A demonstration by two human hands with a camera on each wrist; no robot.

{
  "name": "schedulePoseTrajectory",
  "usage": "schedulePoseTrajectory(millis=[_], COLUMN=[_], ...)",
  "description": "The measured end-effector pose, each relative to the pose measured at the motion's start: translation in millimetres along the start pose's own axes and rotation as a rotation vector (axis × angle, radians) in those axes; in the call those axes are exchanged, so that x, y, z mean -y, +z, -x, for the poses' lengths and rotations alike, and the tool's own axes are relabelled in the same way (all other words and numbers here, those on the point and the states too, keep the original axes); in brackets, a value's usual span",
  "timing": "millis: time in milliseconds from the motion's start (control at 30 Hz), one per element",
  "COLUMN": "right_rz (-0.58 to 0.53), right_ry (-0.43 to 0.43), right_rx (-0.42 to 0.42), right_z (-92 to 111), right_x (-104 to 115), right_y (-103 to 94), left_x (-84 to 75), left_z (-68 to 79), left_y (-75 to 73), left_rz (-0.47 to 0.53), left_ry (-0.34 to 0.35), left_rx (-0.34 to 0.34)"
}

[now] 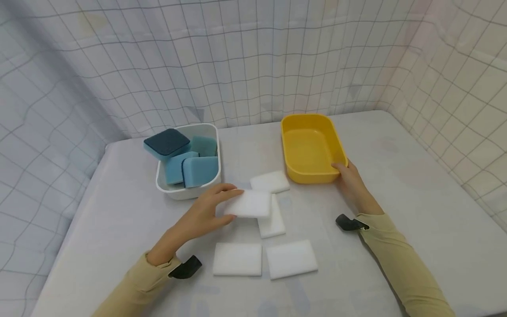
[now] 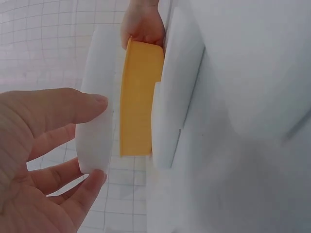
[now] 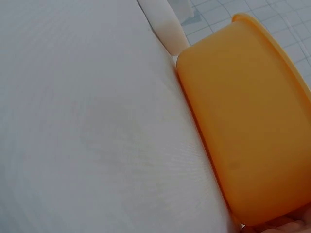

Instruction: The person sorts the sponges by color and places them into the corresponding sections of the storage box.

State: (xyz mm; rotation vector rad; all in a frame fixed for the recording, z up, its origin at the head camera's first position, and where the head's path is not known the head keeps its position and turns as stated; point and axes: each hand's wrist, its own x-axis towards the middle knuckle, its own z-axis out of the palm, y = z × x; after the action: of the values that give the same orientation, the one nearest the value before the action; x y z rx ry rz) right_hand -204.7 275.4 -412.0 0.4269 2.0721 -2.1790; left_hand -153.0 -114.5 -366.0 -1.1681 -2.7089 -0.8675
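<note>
My left hand (image 1: 206,209) pinches a white foam sponge (image 1: 251,203) by its left end, thumb on one side and fingers on the other. In the left wrist view this sponge (image 2: 97,131) is off the table, level with the yellow tub. Below it in the head view lies another white sponge (image 1: 272,222), partly hidden, and a further white sponge (image 1: 277,181) lies just behind. My right hand (image 1: 353,187) grips the near right corner of the empty yellow plastic tub (image 1: 313,178), thumb over the rim. The tub (image 3: 248,116) stands on the table.
Two white sponges lie side by side at the front, a left one (image 1: 237,259) and a right one (image 1: 292,259). A white container (image 1: 188,192) at the back left holds several blue sponges (image 1: 201,171). Gridded white cloth (image 1: 253,57) hangs behind the table (image 1: 115,211).
</note>
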Motion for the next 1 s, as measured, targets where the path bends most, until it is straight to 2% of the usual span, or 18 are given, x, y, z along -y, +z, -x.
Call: schedulePoseTrajectory(millis=[200, 500, 1000], right_rz=[-0.010, -0.010, 0.012], right_ry=[0.004, -0.004, -0.022], right_rx=[0.006, 0.006, 0.002], right_z=[0.9, 0.2, 1.2], right_x=[-0.4, 1.1, -0.9], right_y=[0.2, 1.0, 2.0], left_x=[-0.4, -1.3, -1.8], left_z=[-14.5, -29.4, -56.0], left_y=[-2.4, -3.8, 5.7], left_rz=[0.039, 0.044, 0.045], left_ry=[0.006, 0.019, -0.024], left_rx=[-0.013, -0.037, -0.005])
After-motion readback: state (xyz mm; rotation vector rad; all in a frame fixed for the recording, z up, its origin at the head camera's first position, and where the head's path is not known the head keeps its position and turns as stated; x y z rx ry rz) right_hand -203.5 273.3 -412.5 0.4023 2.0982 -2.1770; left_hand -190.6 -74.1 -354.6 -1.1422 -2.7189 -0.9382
